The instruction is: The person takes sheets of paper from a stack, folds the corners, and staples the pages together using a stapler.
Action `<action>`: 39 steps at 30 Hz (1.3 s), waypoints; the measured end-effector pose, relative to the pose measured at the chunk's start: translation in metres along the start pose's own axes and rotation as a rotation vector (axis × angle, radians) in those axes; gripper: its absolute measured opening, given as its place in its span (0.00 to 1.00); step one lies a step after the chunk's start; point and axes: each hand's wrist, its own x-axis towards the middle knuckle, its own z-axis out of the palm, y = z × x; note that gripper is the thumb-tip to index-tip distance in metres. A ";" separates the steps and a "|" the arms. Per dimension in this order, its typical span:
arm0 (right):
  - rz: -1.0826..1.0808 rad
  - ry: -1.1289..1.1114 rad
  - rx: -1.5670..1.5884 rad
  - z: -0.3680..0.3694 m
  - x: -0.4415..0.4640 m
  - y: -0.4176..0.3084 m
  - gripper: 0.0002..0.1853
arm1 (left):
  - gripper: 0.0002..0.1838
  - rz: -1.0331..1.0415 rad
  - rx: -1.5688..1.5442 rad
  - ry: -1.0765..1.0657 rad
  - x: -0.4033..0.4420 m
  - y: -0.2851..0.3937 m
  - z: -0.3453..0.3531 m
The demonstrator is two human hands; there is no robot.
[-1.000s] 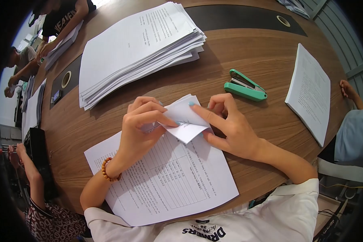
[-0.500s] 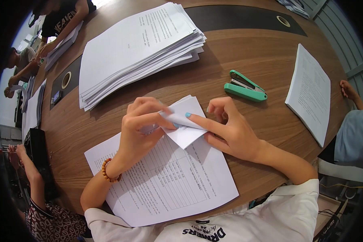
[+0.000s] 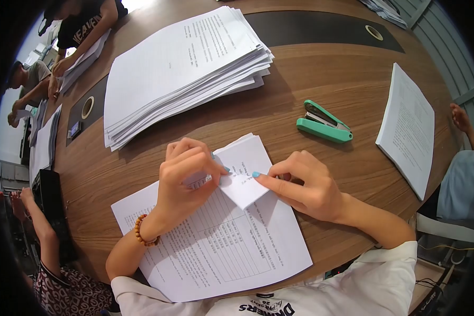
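In the head view, the sheets (image 3: 221,258) lie on the table (image 3: 347,174) in front of the wearer, both hands at their far end. A corner of the sheets is turned back toward the wearer, making a pointed flap (image 3: 242,195) with print on it. The left hand (image 3: 190,171) has thumb and forefinger pinched together on the flap's left side; a bead bracelet (image 3: 145,230) circles its wrist. The right hand (image 3: 308,184) holds the flap's right side, its forefinger on top; the thumb tip seems to be underneath, though the paper hides it.

Beyond the sheets, to the right, the green stapler (image 3: 325,126) rests on its side, touched by neither hand. Farther right of the sheets lies a thinner pile (image 3: 408,129), with another person's hand (image 3: 460,117) past it. Beyond the sheets, to the left, stands a thick stack (image 3: 179,63) of printed paper. Well left of the sheets is a black box (image 3: 50,210), a co-worker's forearm (image 3: 43,226) beside it.
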 end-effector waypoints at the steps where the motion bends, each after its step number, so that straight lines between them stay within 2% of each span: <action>1: 0.034 0.017 0.038 0.003 -0.001 0.002 0.17 | 0.15 -0.036 -0.017 -0.004 0.000 0.001 0.000; 2: 0.066 0.034 0.074 0.004 -0.001 0.002 0.16 | 0.15 -0.035 -0.018 -0.002 0.000 0.003 0.002; 3: 0.062 0.030 0.068 0.003 0.001 0.001 0.16 | 0.18 -0.168 -0.170 0.045 0.000 0.007 0.006; 4: 0.146 0.008 0.105 0.002 0.001 -0.003 0.16 | 0.22 -0.301 -0.329 0.092 0.000 0.009 0.010; 6: 0.233 -0.032 0.134 -0.005 0.000 -0.005 0.16 | 0.25 -0.239 -0.260 0.028 0.001 0.008 0.005; 8: 0.388 -0.031 0.099 -0.013 0.007 0.000 0.21 | 0.29 -0.176 -0.188 -0.035 0.001 0.006 0.003; 9: 0.436 -0.013 -0.017 -0.021 0.008 0.010 0.25 | 0.30 -0.156 -0.191 -0.051 0.001 0.004 0.002; 10: 0.432 -0.028 -0.024 -0.030 0.009 0.019 0.25 | 0.30 -0.140 -0.197 -0.064 0.001 0.004 0.002; 12: 0.362 0.089 -0.506 -0.049 0.012 0.036 0.27 | 0.31 -0.126 -0.198 -0.053 0.000 0.002 0.004; 13: 0.348 0.077 -0.515 -0.056 0.008 0.043 0.27 | 0.32 -0.108 -0.187 -0.058 0.000 0.002 0.004; 15: 0.458 -0.184 -0.410 -0.061 0.000 0.055 0.26 | 0.32 -0.097 -0.206 -0.036 -0.001 -0.001 0.006; 19: 0.490 -0.220 -0.330 -0.057 0.005 0.054 0.24 | 0.30 -0.065 -0.232 -0.017 -0.001 -0.001 0.006; 21: 0.597 -0.128 -0.128 -0.054 0.011 0.049 0.22 | 0.30 -0.065 -0.244 -0.005 -0.002 -0.002 0.006; 22: 0.585 -0.140 -0.135 -0.058 0.017 0.046 0.22 | 0.29 -0.069 -0.251 -0.007 -0.002 -0.002 0.007; 24: 0.963 -0.084 0.633 -0.066 0.033 0.036 0.23 | 0.28 -0.069 -0.262 0.003 -0.002 -0.003 0.007; 25: 0.959 -0.090 0.629 -0.068 0.039 0.031 0.23 | 0.27 -0.063 -0.267 -0.005 -0.002 -0.003 0.007; 27: 0.574 -0.400 0.250 -0.071 0.051 0.022 0.25 | 0.26 -0.068 -0.255 0.002 -0.003 -0.004 0.007; 28: 0.574 -0.402 0.248 -0.071 0.056 0.021 0.25 | 0.25 -0.071 -0.241 0.002 -0.003 -0.004 0.008; 30: 0.228 -0.507 -0.117 -0.069 0.066 0.017 0.24 | 0.25 -0.052 -0.230 0.010 -0.003 -0.005 0.009; 39: 0.174 -0.662 -0.198 -0.063 0.090 0.002 0.22 | 0.24 -0.031 -0.209 0.037 -0.003 -0.006 0.012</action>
